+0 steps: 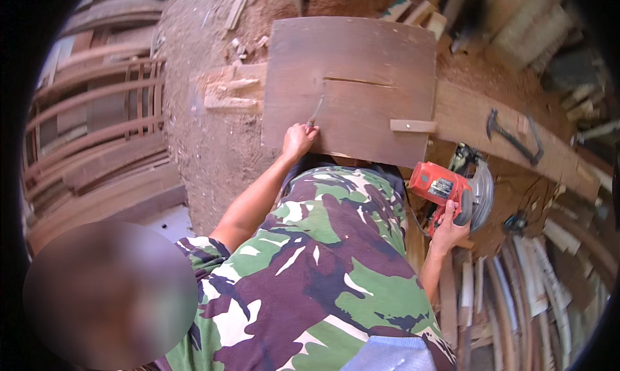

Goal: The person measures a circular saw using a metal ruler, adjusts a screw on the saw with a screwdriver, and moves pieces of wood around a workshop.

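A wide brown wooden board point(361, 51) lies before me, with a narrow dark slot point(357, 81) cut near its middle. At the board's near left part, my left hand point(299, 140) is closed around a thin tool point(319, 106) with a short handle and slim grey shaft; its exact kind is unclear. Off the board's near right corner, my right hand point(447, 227) grips the rear handle of a red circular saw point(445, 185). The saw's round metal guard faces right. A small wooden strip point(411, 126) sits across the board's right edge.
A long plank point(504, 122) extends right from under the board, with a hammer point(510, 138) on it. Lumber stacks point(103, 119) stand left, and long wood strips point(504, 300) lie lower right. A dark power tool point(515, 223) rests right of the saw. Sawdust covers the ground.
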Demonstrator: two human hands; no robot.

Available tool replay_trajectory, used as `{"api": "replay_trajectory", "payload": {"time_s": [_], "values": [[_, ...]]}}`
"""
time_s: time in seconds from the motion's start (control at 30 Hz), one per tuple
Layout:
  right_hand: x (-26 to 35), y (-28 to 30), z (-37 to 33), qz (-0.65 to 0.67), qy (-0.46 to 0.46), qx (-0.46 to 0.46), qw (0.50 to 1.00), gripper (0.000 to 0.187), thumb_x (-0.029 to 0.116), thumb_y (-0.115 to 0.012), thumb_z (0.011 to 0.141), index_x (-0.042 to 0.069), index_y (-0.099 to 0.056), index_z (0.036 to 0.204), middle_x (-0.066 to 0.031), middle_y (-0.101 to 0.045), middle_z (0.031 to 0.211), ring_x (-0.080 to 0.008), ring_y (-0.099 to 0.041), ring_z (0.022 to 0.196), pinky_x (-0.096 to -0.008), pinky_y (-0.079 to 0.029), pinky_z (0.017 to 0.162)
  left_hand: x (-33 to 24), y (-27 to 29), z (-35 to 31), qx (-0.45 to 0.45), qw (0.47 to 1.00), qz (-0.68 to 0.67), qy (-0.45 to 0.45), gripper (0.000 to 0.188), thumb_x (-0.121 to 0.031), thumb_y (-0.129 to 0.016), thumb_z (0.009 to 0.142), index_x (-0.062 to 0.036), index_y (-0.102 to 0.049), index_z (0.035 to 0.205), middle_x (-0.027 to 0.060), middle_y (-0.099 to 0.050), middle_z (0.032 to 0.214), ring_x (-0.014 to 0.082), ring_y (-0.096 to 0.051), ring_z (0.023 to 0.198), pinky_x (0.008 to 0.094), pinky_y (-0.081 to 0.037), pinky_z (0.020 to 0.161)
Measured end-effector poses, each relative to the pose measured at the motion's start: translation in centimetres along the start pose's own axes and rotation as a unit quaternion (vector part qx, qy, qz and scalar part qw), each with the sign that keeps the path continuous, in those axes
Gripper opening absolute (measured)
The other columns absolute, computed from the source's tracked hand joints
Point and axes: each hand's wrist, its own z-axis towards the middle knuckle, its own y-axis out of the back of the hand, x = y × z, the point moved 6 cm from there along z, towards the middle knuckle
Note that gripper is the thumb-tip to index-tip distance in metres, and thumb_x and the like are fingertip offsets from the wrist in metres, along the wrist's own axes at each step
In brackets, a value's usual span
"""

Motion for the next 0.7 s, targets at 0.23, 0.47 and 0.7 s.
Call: {"api": "replay_trajectory", "payload": {"time_s": [0.23,0.47,0.7], "values": [[-12.1,4.1,-2.8,0.073,-0.242,-0.091,0.963,0.014,0.012,-0.076,0.105,-0.002,-0.072,0.106,-0.0029,-0.067,0.079,-0.0086,-0.055,0.056,-0.0283,-0.044,0.050,1.4,-0.1,0.9,0.107,0.992,0.036,0.059,0.060,-0.056,-0.066,0.105,-0.0005,-0.079,0.088,0.0265,-0.076,0.081,0.0441,-0.078,0.081,0.0549,-0.059,0.079],[-30.4,-0.3,0.3,0.117,-0.324,-0.023,0.939,0.005,0.009,-0.075,0.104,0.004,-0.074,0.105,-0.0009,-0.066,0.074,-0.0093,-0.056,0.056,-0.0276,-0.044,0.052,2.2,0.1,1.2,0.144,0.984,0.054,0.085,0.064,-0.060,-0.067,0.105,-0.0011,-0.076,0.082,0.0192,-0.073,0.072,0.0345,-0.077,0.074,0.0481,-0.056,0.073],[-53.7,-9.2,6.1,0.083,-0.399,0.018,0.913,0.007,0.013,-0.078,0.102,0.008,-0.073,0.100,-0.0013,-0.068,0.075,-0.0157,-0.059,0.054,-0.0367,-0.046,0.050,3.7,1.7,-1.5,0.188,0.974,0.073,0.100,0.054,-0.052,-0.073,0.106,-0.0029,-0.068,0.084,0.0107,-0.065,0.075,0.0211,-0.066,0.073,0.0440,-0.052,0.069]]}}
